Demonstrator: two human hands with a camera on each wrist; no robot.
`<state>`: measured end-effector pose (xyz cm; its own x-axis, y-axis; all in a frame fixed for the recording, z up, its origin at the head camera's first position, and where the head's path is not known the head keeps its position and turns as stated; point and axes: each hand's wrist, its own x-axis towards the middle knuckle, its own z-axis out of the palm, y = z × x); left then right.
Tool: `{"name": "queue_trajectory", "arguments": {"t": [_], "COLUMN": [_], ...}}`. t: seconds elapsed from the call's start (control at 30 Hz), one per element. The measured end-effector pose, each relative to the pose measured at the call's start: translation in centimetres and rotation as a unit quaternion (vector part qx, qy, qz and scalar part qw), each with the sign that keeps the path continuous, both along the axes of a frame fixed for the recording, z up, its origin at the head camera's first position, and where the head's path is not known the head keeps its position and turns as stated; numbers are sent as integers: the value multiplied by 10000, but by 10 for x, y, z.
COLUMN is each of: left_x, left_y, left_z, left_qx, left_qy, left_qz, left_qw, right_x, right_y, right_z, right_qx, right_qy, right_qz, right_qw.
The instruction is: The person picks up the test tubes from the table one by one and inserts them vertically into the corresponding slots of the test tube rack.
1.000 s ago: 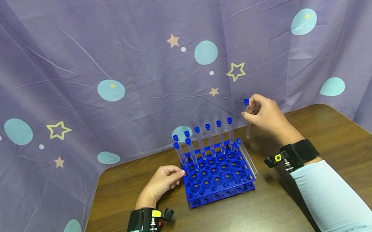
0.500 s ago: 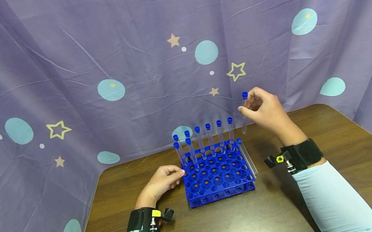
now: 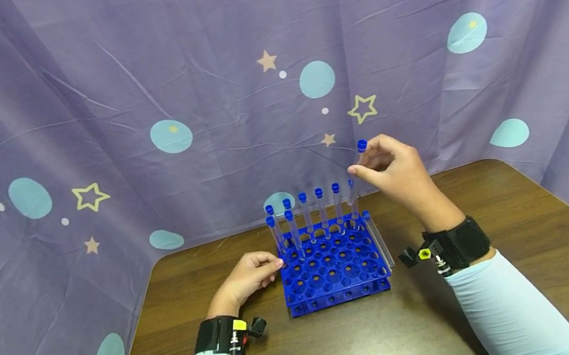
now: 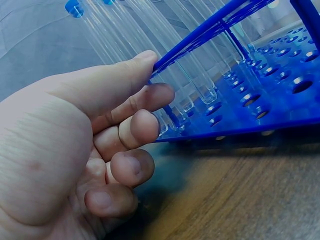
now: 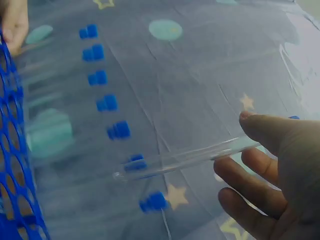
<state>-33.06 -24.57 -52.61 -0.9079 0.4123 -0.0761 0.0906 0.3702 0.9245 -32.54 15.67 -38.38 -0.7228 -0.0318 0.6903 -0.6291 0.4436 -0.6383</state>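
Observation:
A blue test tube rack (image 3: 341, 301) stands on the table, with several clear, blue-capped test tubes (image 3: 322, 212) upright along its back row and two more in front at the left. My left hand (image 3: 250, 278) pinches the rack's left edge between thumb and forefinger; its other fingers curl loosely in the left wrist view. Above the rack's back right corner, my right hand (image 3: 397, 174) pinches another test tube (image 5: 190, 161) just below its cap. That tube's lower end is off the rack and overlaps a standing tube in the head view.
One more capped test tube (image 3: 379, 242) lies slanted along the rack's right side. Several rows of holes fill the rack's front part. A purple patterned curtain (image 3: 213, 89) hangs right behind the wooden table (image 3: 173, 322).
My right hand has lifted the test tube and carried it left, from beyond the rack's right side to its back right corner. My left hand stays on the rack.

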Motion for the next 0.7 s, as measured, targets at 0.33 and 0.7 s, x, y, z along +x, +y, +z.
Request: {"name": "queue_trajectory", "arguments": {"t": [0.33,0.7], "left_x": [0,-1], "left_y": [0,-1], "left_z": [-1,-2], "left_qx": [-2,-56], "left_qy": [-6,35], "left_qz": [13,3], "left_qw": [10000,10000], "right_x": [6,10], "right_y": [-38,-74], "right_z": [-14,-33], "right_qx": [-87,551], "right_qy": [-199,-648], "right_qz": [348,589], "right_qw": [9992,9946]}}
